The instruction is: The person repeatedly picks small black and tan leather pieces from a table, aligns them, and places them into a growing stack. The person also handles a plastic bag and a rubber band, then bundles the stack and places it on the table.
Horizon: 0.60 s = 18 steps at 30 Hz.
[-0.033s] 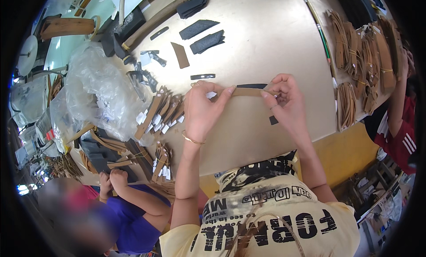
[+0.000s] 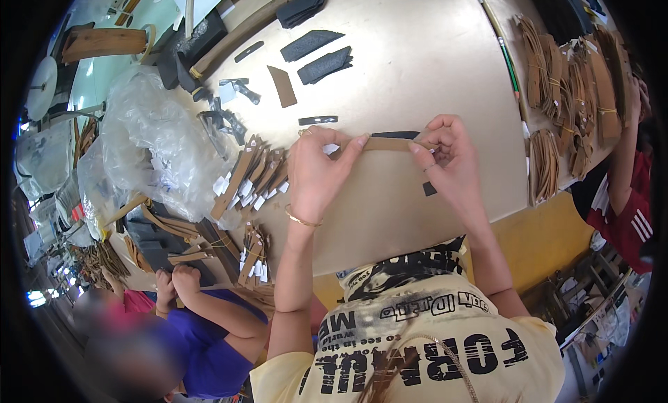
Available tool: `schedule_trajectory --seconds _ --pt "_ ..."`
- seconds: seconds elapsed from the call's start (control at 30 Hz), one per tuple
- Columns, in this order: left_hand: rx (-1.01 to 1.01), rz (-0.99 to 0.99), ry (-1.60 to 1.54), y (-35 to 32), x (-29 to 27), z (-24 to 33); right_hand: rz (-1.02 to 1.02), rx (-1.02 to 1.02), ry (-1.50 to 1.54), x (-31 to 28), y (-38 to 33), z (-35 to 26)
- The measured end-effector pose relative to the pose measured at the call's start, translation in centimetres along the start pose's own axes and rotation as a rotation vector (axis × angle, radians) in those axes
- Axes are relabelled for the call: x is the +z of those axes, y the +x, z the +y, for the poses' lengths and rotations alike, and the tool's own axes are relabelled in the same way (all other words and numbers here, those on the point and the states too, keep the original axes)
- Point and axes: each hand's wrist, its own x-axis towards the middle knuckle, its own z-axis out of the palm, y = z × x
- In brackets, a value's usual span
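Between my two hands a narrow brown strip (image 2: 388, 145), which looks like leather, is held level above the table. A black strip (image 2: 395, 134) shows along its far edge; whether the two are joined I cannot tell. My left hand (image 2: 319, 168) pinches the left end between thumb and fingers, with a small white tag (image 2: 331, 149) by the fingers. At the other end my right hand (image 2: 449, 156) pinches the strip by thumb and curled fingers. Beyond the left hand lies a small black strip (image 2: 318, 120). A small black square (image 2: 429, 188) rests below the right hand.
Tagged brown strips (image 2: 243, 173) and crumpled clear plastic (image 2: 149, 146) lie left on the table (image 2: 431, 62). Black pieces (image 2: 313, 45) and a brown piece (image 2: 282, 86) lie farther off. Bundled strips (image 2: 543, 69) line the right. A co-worker's hands (image 2: 177, 281) are at lower left.
My hands and the strip stay in place. At lower left, the co-worker's head has shifted slightly, and more of a person in pink shows behind.
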Motion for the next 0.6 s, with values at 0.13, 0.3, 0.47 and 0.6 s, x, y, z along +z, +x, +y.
schedule_trajectory --seconds 0.13,0.3,0.47,0.6 --pt "0.006 0.036 0.020 0.3 0.0 0.1 -0.020 0.045 -0.035 0.1 0.5 -0.4" --pt "-0.018 0.023 0.001 0.1 0.1 0.3 -0.012 0.095 -0.086 0.1 0.9 -1.0" --pt "-0.015 0.032 0.025 0.1 0.2 0.2 -0.014 0.102 -0.111 0.2 0.9 -1.2" --pt "-0.010 0.046 0.041 0.0 0.5 0.0 0.003 0.105 -0.117 0.3 1.0 -1.1"
